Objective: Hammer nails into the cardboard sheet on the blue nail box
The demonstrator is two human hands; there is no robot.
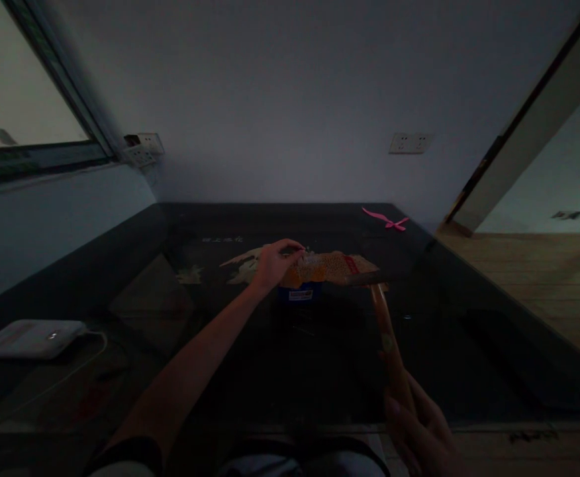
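Observation:
My left hand (274,262) reaches out over the dark glossy table (469,331), fingers pinched on a small thing on top of a tan wooden board (337,267). The board rests on a small blue container (298,293). My right hand (422,427) at the bottom right grips the wooden handle of a hammer (388,344). The hammer's dark head lies against the right end of the board. What the left fingers pinch is too small to name.
A white device with a cable (29,338) lies at the left on the table. A pink ribbon (386,220) lies at the far right corner. Wall sockets (410,143) are behind. A window is at the left, a doorway at the right.

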